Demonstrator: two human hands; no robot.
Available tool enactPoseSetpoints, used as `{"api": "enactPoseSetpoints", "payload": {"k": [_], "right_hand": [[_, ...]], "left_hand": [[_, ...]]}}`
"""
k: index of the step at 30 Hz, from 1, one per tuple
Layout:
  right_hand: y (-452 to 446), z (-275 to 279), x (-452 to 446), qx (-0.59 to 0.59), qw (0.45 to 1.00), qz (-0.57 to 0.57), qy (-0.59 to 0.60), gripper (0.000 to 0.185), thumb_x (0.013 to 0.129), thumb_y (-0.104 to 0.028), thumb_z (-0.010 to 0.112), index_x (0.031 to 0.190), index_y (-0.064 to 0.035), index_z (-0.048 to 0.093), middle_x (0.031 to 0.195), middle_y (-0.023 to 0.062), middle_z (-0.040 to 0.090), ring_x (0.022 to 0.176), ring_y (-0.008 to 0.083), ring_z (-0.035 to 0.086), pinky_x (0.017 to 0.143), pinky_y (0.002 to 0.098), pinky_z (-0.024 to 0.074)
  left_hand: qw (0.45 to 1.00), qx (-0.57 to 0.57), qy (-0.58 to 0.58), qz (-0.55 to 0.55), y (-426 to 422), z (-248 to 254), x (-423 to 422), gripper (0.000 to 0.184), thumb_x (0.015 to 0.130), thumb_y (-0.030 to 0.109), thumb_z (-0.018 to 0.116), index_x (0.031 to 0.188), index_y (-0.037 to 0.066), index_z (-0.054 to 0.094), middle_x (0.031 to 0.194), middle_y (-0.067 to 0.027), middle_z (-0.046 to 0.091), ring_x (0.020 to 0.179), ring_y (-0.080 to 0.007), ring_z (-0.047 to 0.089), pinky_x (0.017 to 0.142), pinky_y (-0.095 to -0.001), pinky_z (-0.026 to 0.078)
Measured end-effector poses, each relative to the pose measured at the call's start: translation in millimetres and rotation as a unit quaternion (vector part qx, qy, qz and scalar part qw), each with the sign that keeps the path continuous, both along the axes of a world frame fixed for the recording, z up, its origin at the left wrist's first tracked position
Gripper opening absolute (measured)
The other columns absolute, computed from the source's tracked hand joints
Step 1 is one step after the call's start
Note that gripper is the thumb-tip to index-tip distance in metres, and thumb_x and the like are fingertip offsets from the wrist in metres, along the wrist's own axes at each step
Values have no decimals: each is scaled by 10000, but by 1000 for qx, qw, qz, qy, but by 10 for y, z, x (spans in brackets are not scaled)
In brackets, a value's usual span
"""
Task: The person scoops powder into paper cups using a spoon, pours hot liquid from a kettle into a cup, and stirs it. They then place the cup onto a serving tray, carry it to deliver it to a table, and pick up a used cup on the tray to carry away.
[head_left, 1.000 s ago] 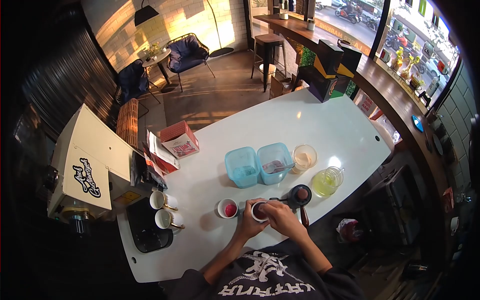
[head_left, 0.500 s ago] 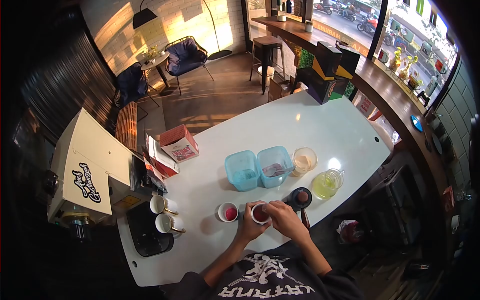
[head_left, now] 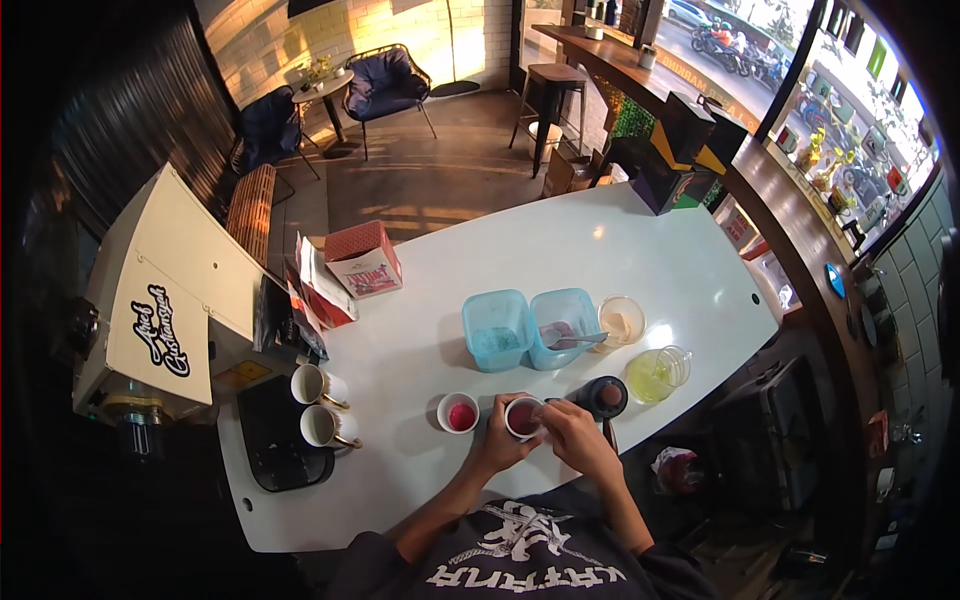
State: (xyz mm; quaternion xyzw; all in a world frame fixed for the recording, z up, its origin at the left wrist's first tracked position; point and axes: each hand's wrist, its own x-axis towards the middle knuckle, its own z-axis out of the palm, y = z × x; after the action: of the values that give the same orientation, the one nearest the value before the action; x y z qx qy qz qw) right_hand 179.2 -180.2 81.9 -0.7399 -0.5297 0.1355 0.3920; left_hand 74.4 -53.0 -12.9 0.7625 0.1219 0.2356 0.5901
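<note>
A person's two bare hands meet over a white cup [head_left: 512,404] at the near side of a pale bench [head_left: 400,480]. The left hand [head_left: 503,446] wraps its fingers around the cup's side. The right hand [head_left: 583,442] has its fingers bunched together at the cup's right rim, over the dark red contents [head_left: 521,420]; whether they pinch something thin inside cannot be told.

The likeliest trouble is a tipped or slopped cup. If the right fingers pressed hard on that rim while the left fingers held loosely, the cup could tilt and spill red onto the hands or the bench.

Just left of the left fingers is a second cup [head_left: 458,412], with bright red contents. A sideways slip of that hand could knock it over.

Close beside the right fingers, on their far right, is a round dark tool [head_left: 603,397] with a brown handle [head_left: 610,434] pointing back toward the right wrist. A swing outward by that hand or forearm could catch the handle and turn the tool, perhaps into the glass jug [head_left: 655,376] of yellow-green liquid beyond.

Ahead of the fingers are two blue tubs [head_left: 497,345]. A spoon [head_left: 577,341] leans out over the right-hand tub's rim, its end near a clear cup [head_left: 620,322] of something beige; a forward-reaching sleeve or hand could flip it out.
</note>
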Motion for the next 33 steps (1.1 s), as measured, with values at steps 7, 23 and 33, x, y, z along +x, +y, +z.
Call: {"api": "enactPoseSetpoints", "payload": {"k": [7, 23, 33], "right_hand": [[109, -15, 34, 33, 997, -62, 20, 227, 805, 53, 586, 1022, 17, 643, 888, 188, 627, 833, 393, 625, 731, 458, 502], [36, 66, 80, -30, 999, 7, -12, 225, 777, 53, 605, 997, 13, 629, 916, 177, 642, 867, 384, 631, 751, 443, 513], [101, -106, 30, 10, 998, -39, 48, 216, 806, 37, 588, 1016, 12, 630, 918, 184, 641, 883, 395, 630, 764, 458, 507]], "left_hand": [[1000, 2, 17, 8, -2, 38, -20, 716, 721, 173, 879, 1259, 35, 427, 1178, -143, 625, 1087, -251, 655, 908, -366, 536], [1000, -10, -1, -4, 0, -5, -2, 794, 703, 114, 879, 1342, 60, 412, 1212, -135, 601, 1128, -246, 635, 926, -353, 528], [1000, 8, 4, 1, 13, -46, -9, 777, 707, 116, 878, 1347, 63, 440, 1187, -129, 620, 1107, -232, 643, 923, -351, 526]]}}
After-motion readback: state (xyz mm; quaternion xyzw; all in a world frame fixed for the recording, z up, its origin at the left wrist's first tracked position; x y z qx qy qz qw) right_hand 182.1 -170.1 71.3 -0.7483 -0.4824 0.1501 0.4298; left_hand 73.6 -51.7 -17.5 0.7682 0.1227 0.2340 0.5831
